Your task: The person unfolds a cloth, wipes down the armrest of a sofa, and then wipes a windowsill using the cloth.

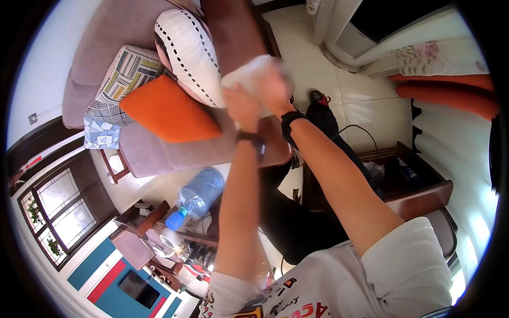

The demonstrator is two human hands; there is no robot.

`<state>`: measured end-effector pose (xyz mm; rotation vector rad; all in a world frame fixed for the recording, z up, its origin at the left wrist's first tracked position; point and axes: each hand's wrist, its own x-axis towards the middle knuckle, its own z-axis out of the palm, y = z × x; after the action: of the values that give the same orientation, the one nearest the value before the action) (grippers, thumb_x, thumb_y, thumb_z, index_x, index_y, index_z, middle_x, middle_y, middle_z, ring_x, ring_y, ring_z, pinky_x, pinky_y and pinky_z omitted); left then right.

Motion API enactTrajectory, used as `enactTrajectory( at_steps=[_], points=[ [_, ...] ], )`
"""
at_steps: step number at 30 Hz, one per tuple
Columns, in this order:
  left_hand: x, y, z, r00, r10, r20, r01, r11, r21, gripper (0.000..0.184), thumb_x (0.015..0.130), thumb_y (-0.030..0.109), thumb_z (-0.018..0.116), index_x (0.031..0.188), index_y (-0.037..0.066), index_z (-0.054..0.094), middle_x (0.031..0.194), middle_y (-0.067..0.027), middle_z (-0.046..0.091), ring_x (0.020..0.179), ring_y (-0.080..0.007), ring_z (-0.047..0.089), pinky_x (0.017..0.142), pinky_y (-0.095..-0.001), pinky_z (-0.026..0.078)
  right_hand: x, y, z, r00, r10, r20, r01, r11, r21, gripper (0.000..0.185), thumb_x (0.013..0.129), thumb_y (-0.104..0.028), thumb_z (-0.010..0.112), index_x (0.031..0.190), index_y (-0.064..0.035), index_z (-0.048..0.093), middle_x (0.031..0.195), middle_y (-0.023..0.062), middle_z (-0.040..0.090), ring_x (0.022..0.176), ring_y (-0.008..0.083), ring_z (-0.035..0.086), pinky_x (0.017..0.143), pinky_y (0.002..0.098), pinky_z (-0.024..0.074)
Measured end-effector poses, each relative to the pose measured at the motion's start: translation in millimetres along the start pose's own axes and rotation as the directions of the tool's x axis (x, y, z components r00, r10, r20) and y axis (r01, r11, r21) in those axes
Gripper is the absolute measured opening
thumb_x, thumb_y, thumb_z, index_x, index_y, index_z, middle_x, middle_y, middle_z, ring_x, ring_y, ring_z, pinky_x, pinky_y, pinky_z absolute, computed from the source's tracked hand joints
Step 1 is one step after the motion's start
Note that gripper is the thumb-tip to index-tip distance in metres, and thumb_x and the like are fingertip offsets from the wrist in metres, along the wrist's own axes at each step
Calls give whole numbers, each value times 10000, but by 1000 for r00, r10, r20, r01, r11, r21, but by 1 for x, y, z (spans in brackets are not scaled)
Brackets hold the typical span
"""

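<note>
A white, soft-looking cloth (243, 73) is bunched up over the sofa's brown wooden end and blurred by motion. My left hand (242, 107) has its fingers closed on the near edge of this cloth. Over the cloth's right side is my right hand (272, 91), so smeared that its fingers do not show clearly. Both wrists wear black bands. Just left of the hands, a white cushion with black dashes (190, 55) leans on the sofa (175, 159). An orange cushion (167, 111) lies beside it.
Patterned cushions (127, 77) rest farther left on the sofa. A large blue water bottle (199, 196) lies below it. An open wooden drawer (419, 199) is at right, with a dark cable (366, 130) nearby. A shoe (319, 97) shows on the tiled floor.
</note>
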<state>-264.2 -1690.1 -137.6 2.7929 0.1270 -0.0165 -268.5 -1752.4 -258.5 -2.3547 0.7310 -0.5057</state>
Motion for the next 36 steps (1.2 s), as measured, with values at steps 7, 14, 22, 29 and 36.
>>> enactTrajectory(
  at_steps=[7, 14, 22, 29, 36],
  points=[
    [45, 18, 6, 994, 104, -43, -107, 991, -75, 468, 1052, 321, 400, 1247, -103, 431, 1161, -313, 565, 1059, -479, 578, 886, -550, 477, 56, -15, -15, 998, -8, 58, 13, 996, -83, 720, 973, -413, 540, 1439, 86, 311, 1116, 294, 625, 855, 416, 699, 717, 490, 589],
    [70, 40, 2, 997, 79, 22, -77, 995, -61, 549, 1056, 400, 312, 1179, -125, 413, 1228, -365, 536, 1129, -510, 565, 937, -554, 482, 92, -56, -85, 965, 202, 166, -220, 971, 96, 757, 968, -439, 535, 1450, 95, 299, 1117, 304, 623, 873, 432, 695, 753, 507, 578],
    [106, 53, 18, 999, 55, -1, -55, 998, 39, 530, 1060, 362, 324, 1197, -148, 374, 1207, -354, 554, 1076, -456, 617, 924, -481, 515, 130, -27, -18, 993, 73, 96, -76, 997, 25, 773, 964, -442, 524, 1460, 100, 284, 1137, 307, 616, 874, 437, 695, 764, 502, 575],
    [119, 69, 9, 994, -26, 104, 21, 999, 48, 579, 1057, 397, 273, 1217, -153, 362, 1242, -371, 550, 1133, -458, 603, 956, -493, 500, 141, -55, -66, 976, 171, 137, -185, 978, 94, 780, 960, -440, 526, 1462, 106, 284, 1149, 312, 614, 863, 433, 699, 751, 500, 575],
    [127, 73, 11, 997, 5, 72, -11, 997, 72, 575, 1051, 398, 263, 1209, -144, 374, 1202, -351, 589, 1109, -458, 617, 961, -492, 490, 153, -54, -55, 975, 184, 126, -200, 972, 121, 786, 956, -457, 530, 1456, 106, 303, 1154, 312, 618, 876, 432, 703, 758, 500, 577]
  ],
)
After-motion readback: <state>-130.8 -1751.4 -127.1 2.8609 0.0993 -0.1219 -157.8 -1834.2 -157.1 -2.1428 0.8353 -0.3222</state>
